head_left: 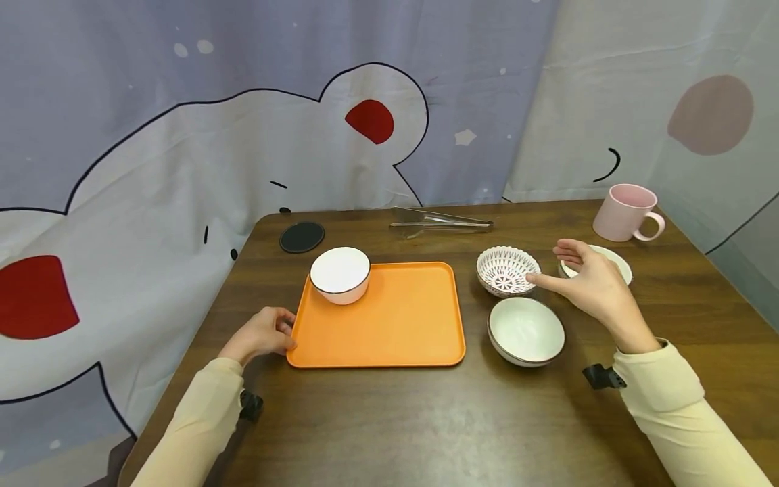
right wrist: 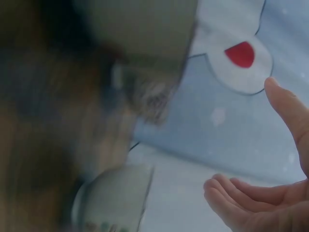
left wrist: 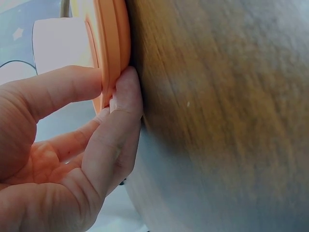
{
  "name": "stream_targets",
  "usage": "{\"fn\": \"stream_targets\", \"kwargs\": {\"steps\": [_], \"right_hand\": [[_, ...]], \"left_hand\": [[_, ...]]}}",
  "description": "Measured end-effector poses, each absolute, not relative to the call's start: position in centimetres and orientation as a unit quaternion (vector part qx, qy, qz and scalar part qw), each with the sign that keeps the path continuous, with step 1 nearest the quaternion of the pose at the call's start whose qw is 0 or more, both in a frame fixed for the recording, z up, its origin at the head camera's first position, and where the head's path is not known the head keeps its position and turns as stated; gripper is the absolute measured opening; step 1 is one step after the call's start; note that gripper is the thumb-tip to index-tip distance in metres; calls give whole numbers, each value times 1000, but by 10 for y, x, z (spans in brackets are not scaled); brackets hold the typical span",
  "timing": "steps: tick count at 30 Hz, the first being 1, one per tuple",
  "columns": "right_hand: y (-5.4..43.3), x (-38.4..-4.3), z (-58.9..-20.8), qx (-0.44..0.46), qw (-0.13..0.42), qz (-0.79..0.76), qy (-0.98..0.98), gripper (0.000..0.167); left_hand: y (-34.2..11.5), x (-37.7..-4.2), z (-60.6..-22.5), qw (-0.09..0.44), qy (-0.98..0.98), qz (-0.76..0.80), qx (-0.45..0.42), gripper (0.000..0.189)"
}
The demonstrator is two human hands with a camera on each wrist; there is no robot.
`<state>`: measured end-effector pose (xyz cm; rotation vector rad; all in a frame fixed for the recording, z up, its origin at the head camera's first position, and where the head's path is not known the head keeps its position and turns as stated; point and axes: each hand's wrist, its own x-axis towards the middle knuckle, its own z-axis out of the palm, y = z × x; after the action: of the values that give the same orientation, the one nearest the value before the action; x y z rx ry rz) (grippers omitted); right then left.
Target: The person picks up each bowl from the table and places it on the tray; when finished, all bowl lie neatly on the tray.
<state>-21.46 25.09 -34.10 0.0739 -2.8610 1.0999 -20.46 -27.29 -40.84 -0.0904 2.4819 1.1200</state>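
Your left hand point(head_left: 263, 334) pinches the orange rectangular tray point(head_left: 402, 321), and the white patterned round bowl point(head_left: 505, 272) lies just left of your wide-spread right hand point(head_left: 592, 283).

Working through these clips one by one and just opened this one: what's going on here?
A person's left hand pinches the left edge of an orange tray, which carries one white bowl at its far left corner. The right hand is open, holding nothing, above the table's right side. Right of the tray stand a patterned bowl, a pale bowl and a partly hidden bowl, with a pink mug behind.
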Motion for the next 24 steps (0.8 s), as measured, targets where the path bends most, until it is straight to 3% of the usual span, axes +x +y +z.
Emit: {"fn": "stream_targets", "kwargs": {"steps": [11,18,24], "right_hand": [[314,-232,-364,-9,76,307,-949,108],[333,-250,-383,-36,26,292,-955,131],[344,-258,-396,-54,-25,273,-960,133]], "left_hand": [[-276,-203,-408,208,892,399,-39,52],[-274,-204,-410,205,891,403,-41,52],[-272,-204,-409,206,891,402,-40,53]]}}
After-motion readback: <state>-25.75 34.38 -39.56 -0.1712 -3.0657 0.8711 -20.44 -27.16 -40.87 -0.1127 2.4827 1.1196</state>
